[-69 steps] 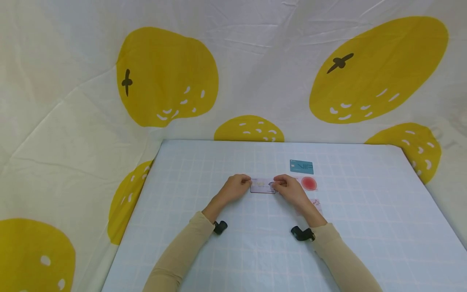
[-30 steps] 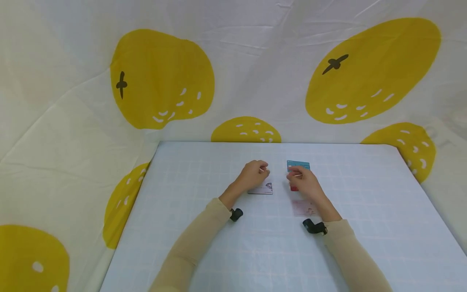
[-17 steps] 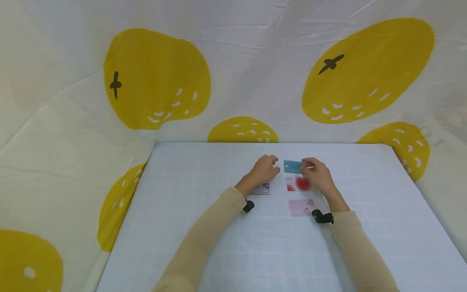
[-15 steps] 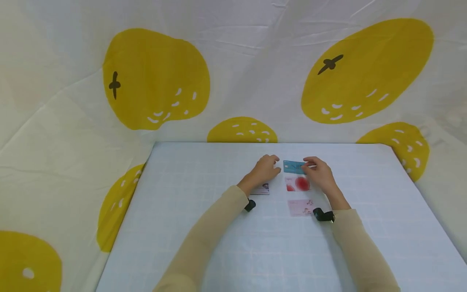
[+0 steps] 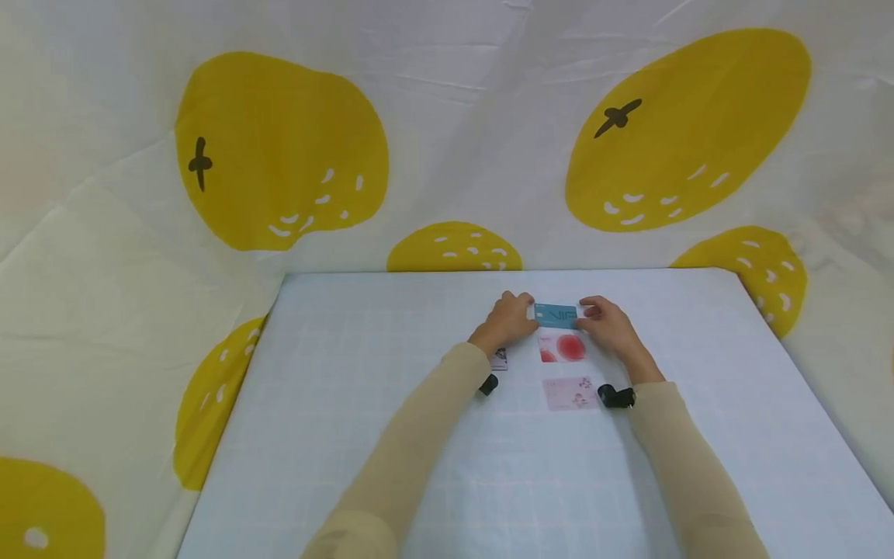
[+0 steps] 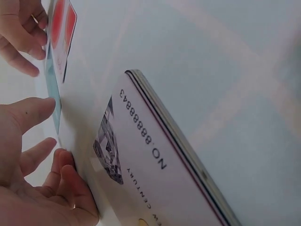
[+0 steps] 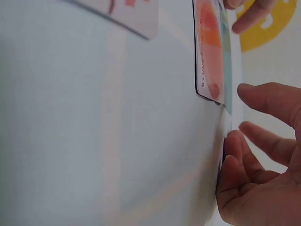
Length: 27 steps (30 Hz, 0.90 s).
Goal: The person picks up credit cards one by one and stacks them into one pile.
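I've got the teal VIP card [image 5: 556, 316] flat on the table [image 5: 307, 404], left hand [image 5: 508, 319] at its nine o'clock, right hand [image 5: 611, 329] at three, both spread (touching it? I can't tell), red-spotted card [image 5: 563, 348] just off six, pink card [image 5: 569, 394] farther out

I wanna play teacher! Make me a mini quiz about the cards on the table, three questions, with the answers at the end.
1. In the head view, what colour is the card between the left grip and the right grip? A, yellow; B, teal; C, brown.
2. True or false: the pale pink card lies nearer the person than the red-circle card.
3. Fill in: in the left wrist view, the card marked CENTURY shows a picture of a ____.

Key:
1. B, the teal card.
2. True.
3. Diamond.
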Each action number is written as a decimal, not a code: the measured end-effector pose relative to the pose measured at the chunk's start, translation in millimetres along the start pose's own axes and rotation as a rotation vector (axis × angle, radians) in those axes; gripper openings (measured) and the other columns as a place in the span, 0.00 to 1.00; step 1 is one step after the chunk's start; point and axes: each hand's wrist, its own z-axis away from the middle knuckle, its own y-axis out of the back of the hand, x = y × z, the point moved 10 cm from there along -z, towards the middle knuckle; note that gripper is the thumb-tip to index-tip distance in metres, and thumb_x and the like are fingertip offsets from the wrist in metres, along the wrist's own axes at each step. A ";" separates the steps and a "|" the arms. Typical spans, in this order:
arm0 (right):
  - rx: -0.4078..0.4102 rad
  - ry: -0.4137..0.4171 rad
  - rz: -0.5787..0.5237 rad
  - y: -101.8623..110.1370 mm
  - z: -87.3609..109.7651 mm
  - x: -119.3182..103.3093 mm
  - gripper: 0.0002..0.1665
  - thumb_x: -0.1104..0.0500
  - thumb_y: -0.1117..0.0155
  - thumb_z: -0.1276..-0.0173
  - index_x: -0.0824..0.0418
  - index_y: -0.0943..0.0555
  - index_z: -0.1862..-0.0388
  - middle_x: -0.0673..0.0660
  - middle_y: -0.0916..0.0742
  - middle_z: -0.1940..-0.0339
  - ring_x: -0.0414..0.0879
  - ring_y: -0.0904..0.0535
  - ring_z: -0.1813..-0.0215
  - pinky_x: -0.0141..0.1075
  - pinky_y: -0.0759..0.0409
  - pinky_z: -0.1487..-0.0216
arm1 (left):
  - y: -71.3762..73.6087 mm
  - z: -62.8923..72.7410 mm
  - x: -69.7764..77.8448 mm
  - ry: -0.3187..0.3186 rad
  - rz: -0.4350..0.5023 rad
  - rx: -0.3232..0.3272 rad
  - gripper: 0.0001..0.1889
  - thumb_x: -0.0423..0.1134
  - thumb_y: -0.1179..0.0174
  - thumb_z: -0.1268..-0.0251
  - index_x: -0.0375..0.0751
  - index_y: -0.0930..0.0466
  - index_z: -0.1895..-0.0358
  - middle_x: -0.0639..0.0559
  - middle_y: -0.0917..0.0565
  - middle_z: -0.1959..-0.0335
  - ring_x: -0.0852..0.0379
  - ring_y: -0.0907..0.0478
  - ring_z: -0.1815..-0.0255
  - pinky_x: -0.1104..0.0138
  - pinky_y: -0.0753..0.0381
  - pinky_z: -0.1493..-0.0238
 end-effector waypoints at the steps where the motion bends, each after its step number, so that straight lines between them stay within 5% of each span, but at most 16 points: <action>1: -0.014 -0.013 0.003 -1.3 -0.9 0.9 0.32 0.55 0.37 0.27 0.63 0.33 0.29 0.71 0.25 0.37 0.66 0.30 0.36 0.59 0.30 0.37 | 0.1 -0.4 -0.9 0.011 -0.002 0.001 0.26 0.48 0.38 0.30 0.50 0.29 0.31 0.46 0.30 0.42 0.53 0.31 0.50 0.58 0.24 0.45; 27: -0.028 -0.032 0.038 -5.2 0.9 -7.3 0.28 0.61 0.39 0.28 0.65 0.32 0.32 0.72 0.27 0.38 0.66 0.31 0.38 0.59 0.31 0.36 | -3.1 -1.6 -2.9 0.067 -0.029 -0.005 0.26 0.48 0.37 0.31 0.59 0.29 0.30 0.47 0.30 0.43 0.53 0.33 0.49 0.55 0.23 0.46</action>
